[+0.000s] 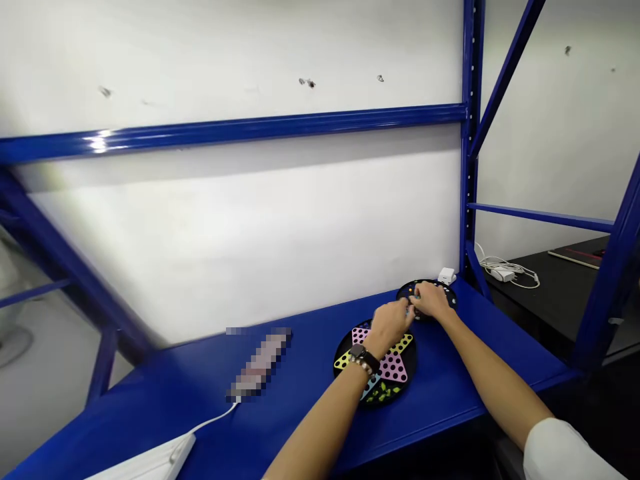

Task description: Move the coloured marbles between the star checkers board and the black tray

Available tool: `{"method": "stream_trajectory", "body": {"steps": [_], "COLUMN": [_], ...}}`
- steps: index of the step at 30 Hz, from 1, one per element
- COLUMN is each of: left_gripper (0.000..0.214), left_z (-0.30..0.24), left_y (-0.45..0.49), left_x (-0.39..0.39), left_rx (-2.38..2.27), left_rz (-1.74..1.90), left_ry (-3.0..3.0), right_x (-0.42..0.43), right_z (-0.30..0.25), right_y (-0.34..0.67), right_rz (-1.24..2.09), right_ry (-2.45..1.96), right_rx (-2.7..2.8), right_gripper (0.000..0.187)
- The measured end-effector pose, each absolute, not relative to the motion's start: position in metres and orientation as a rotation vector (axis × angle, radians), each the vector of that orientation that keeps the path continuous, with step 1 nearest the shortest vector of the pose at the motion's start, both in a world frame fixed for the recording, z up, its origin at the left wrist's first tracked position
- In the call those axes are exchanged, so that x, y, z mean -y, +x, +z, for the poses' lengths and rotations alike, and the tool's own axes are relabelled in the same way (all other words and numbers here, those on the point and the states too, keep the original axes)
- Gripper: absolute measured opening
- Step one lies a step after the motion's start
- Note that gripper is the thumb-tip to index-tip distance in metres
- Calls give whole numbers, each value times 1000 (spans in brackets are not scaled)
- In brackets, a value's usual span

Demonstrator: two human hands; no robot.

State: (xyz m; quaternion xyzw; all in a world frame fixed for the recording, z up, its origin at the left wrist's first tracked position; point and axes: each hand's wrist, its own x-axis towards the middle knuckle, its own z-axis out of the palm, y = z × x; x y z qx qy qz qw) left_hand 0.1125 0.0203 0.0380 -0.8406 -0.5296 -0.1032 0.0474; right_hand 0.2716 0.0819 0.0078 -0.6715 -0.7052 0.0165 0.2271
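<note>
A round black Chinese checkers board (393,367) with a pink, yellow and blue star of holes lies on the blue shelf. Green pieces (384,392) sit in its near section. My left hand (393,323), wearing a dark watch, is above the far right part of the board, its fingers curled together toward a second round black tray (401,294). My right hand (430,298) is over that tray, fingers bent down and pinched close to the left fingertips. Small pieces, one orange and others white, show in the tray. Anything between my fingers is too small or hidden.
The blue shelf (310,413) has a blue upright (467,167) at its back right corner. A white adapter (447,275) sits behind the tray. Left lie a pixelated flat object (263,367), a white cable (215,419) and a white power strip (145,460).
</note>
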Motion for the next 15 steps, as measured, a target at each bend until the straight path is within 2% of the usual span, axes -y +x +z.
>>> {"method": "stream_trajectory", "body": {"steps": [7,11,15], "left_gripper": [36,45,41], "left_z": [8,15,30], "left_y": [167,147,92], "left_x": [-59,-58,-54], "left_rx": [1478,1436,1485], "left_rz": [-226,-292,-513], "left_ry": [-2722,-2808,-2819], "right_x": [-94,-94,-83], "right_z": [-3,-3,6], "right_y": [300,294,270], "right_rz": [148,119,40], "right_ry": [-2042,-1990,-1767], "right_rx": [1839,1832,1921], "right_gripper": [19,25,26]}}
